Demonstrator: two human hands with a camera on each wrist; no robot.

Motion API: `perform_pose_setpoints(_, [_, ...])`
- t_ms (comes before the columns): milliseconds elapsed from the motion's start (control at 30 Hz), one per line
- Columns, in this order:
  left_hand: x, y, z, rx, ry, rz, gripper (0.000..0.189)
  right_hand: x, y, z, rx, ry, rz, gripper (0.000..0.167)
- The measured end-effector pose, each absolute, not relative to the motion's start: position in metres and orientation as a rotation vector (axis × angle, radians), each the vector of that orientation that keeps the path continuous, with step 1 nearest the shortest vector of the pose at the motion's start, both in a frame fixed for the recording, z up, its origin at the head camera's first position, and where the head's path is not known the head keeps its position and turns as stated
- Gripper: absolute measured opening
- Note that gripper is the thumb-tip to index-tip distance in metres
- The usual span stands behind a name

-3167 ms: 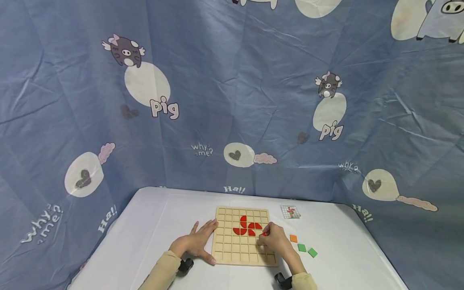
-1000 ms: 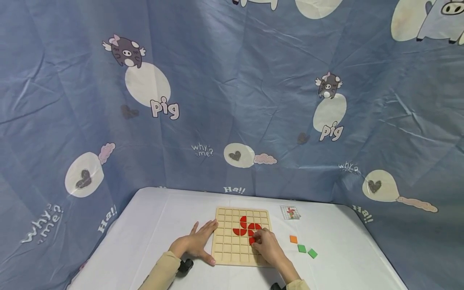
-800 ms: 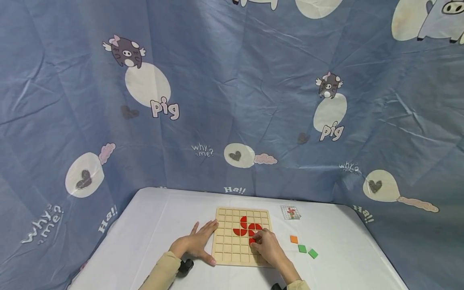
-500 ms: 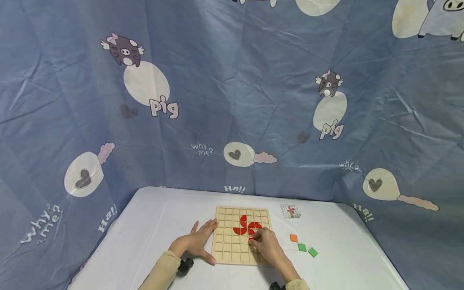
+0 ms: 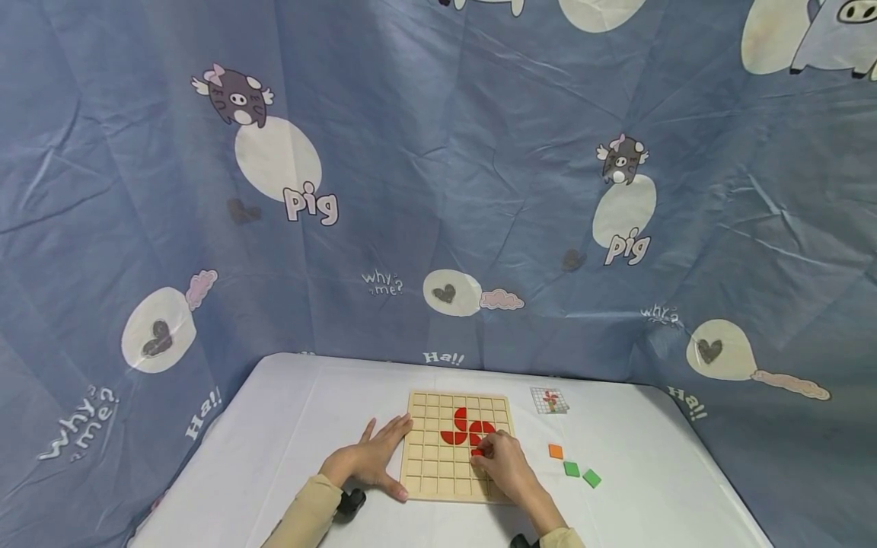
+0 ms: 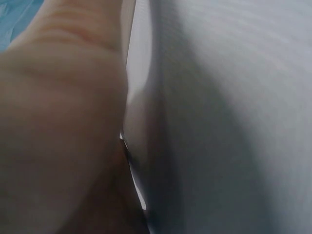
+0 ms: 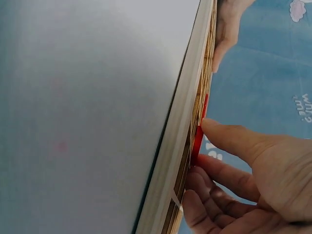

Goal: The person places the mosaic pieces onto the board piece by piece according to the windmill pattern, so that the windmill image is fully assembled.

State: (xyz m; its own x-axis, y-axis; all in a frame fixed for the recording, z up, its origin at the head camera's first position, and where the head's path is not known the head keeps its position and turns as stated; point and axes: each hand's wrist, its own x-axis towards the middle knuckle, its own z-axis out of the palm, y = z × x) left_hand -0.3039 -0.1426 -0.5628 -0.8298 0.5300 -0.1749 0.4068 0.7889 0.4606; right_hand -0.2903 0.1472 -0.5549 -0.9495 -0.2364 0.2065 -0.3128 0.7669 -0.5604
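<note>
A square wooden grid board [image 5: 428, 464] lies on the white table, with several red quarter-round pieces [image 5: 454, 438] set in its squares. My left hand [image 5: 370, 462] rests at the board's left edge, fingers and thumb spread. Over the board, just below those pieces, my right hand [image 5: 508, 461] pinches another red piece [image 5: 476, 453] between thumb and fingertips. Seen from the right wrist, this red piece [image 7: 197, 141] stands between thumb and index finger right at the board's surface, the other fingers loosely curled. The left wrist view holds mostly blurred forearm and tabletop.
Right of the board lie an orange square tile [image 5: 556, 451] and two green tiles, the nearer green tile [image 5: 572, 469] beside it. A printed pattern card [image 5: 550, 400] lies farther back. A blue patterned curtain [image 5: 438, 190] surrounds the table.
My right hand has carried the red piece leftward from the board's right side to below the other red pieces. Over the last second the piece has shifted slightly in its fingertips. My left hand stays put.
</note>
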Motion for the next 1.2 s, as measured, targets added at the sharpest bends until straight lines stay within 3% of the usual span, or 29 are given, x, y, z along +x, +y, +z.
perform_pose_setpoints(533, [-0.302,-0.142,-0.557,0.754,2.681,0.603,0.130,-0.299,0.156,-0.551,0.609,-2.854,0.994,0.016])
perform_pose_setpoints(867, [-0.302,-0.141,-0.559,0.731,2.680,0.598,0.130,-0.303,0.154,-0.554,0.528,-2.872,1.048,0.022])
perform_pose_setpoints(1200, [-0.301,-0.140,-0.559,0.716,2.684,0.593,0.132,-0.301,0.154,-0.552,0.563,-2.865,0.978,0.011])
